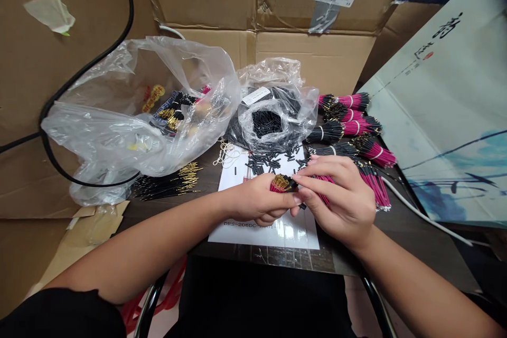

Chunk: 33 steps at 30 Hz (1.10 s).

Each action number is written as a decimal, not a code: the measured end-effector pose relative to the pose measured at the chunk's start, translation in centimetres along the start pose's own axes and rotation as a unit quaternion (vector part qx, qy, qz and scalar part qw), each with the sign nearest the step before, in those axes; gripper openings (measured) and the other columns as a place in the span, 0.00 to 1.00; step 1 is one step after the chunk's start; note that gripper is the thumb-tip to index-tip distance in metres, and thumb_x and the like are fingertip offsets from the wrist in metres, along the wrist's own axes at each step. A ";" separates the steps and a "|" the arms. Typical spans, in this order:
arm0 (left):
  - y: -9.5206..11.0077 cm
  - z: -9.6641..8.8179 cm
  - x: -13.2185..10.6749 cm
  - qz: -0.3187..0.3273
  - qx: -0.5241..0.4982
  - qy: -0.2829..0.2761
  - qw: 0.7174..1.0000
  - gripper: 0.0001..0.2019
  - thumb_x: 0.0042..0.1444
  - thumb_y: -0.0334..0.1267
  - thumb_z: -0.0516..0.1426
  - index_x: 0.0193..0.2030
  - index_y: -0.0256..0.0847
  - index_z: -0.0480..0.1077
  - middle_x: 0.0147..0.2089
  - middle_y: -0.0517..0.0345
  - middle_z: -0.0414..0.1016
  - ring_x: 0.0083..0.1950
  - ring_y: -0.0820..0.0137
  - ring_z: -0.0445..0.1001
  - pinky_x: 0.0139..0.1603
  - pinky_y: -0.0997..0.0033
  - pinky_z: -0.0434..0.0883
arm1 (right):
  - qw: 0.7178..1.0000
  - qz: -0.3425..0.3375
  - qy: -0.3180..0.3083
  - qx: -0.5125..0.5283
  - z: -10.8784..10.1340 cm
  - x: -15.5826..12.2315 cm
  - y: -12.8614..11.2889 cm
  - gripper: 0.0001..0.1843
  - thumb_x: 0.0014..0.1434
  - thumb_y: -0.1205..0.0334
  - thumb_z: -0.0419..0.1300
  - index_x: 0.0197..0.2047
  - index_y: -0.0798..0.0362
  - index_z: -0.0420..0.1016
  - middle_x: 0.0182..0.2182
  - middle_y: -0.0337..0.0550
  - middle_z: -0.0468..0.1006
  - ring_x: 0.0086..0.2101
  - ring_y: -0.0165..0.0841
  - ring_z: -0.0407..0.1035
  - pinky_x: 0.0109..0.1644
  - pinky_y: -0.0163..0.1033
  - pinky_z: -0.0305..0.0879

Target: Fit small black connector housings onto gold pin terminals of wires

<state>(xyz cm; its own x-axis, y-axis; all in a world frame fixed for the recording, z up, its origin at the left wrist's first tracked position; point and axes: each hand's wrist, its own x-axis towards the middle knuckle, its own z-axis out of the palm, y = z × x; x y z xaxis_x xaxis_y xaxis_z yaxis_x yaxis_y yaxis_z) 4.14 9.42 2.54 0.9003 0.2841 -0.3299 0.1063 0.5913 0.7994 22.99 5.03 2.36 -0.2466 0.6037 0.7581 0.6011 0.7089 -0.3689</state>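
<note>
Wrapped round a bundle of red wires with gold tips (279, 184) is my left hand (253, 202), closed above the paper sheet. Some ends of that bundle are black. My right hand (344, 203) is pinched at the black ends, its thumb and forefinger close together; what lies between them is too small and hidden to make out. Just beyond the hands, short black tubes (263, 162) lie scattered on a printed white sheet (237, 235). An open clear bag (303, 116) behind them is filled with many more such tubes (266, 124).
Tied bundles of red and black wires (358, 127) lie at the right. A large clear plastic bag (99, 137) and loose black wires with gold tips (166, 182) are at the left. Cardboard (317, 60) walls the back; a black cable (85, 76) hangs left.
</note>
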 end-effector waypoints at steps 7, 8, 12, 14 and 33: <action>0.3 -0.4 -0.3 -0.062 -0.078 -0.063 0.993 0.14 0.58 0.46 0.58 0.30 0.37 0.65 0.13 0.73 0.43 0.13 0.84 0.39 0.11 0.83 0.42 | 0.999 -0.026 -0.020 0.003 -0.1 0.0 0.0 0.21 0.54 0.68 0.62 0.51 0.46 0.75 0.41 0.43 0.78 0.45 0.40 0.69 0.52 0.54 0.70; 0.3 -0.4 -0.3 -0.069 -0.081 -0.070 0.992 0.14 0.58 0.46 0.58 0.30 0.37 0.65 0.13 0.73 0.43 0.13 0.84 0.39 0.11 0.83 0.41 | 0.999 -0.027 -0.024 0.005 -0.1 -0.1 0.0 0.21 0.54 0.69 0.62 0.51 0.46 0.75 0.41 0.43 0.78 0.46 0.40 0.68 0.52 0.53 0.70; 0.3 -0.3 -0.3 -0.067 -0.069 -0.072 0.993 0.14 0.58 0.47 0.58 0.30 0.38 0.65 0.13 0.74 0.43 0.13 0.84 0.39 0.11 0.82 0.41 | 0.999 -0.024 -0.040 0.013 -0.2 0.0 0.1 0.18 0.55 0.69 0.61 0.49 0.48 0.76 0.43 0.45 0.77 0.48 0.41 0.67 0.53 0.53 0.68; 0.2 -0.2 -0.2 -0.024 -0.033 -0.033 0.999 0.15 0.58 0.48 0.57 0.30 0.38 0.64 0.13 0.74 0.44 0.13 0.83 0.40 0.12 0.82 0.43 | 0.999 -0.002 -0.042 0.008 -0.2 0.2 0.1 0.17 0.55 0.68 0.61 0.49 0.50 0.76 0.45 0.47 0.76 0.48 0.41 0.67 0.54 0.54 0.66; -0.5 -0.6 0.0 0.315 0.455 0.242 0.797 0.11 0.62 0.42 0.54 0.34 0.36 0.67 0.20 0.64 0.68 0.19 0.78 0.68 0.24 0.80 0.65 | 0.967 0.185 -0.051 0.166 0.4 0.0 0.1 0.09 0.55 0.70 0.63 0.40 0.50 0.77 0.36 0.40 0.78 0.38 0.31 0.71 0.43 0.41 0.68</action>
<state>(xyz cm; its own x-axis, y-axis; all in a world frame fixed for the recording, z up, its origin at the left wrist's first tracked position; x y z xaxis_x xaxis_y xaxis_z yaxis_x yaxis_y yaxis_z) 3.84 9.62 1.83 0.6505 0.6968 0.3023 0.1579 -0.5133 0.8435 22.75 5.26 2.04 -0.1455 0.8596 0.4899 0.3895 0.5049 -0.7703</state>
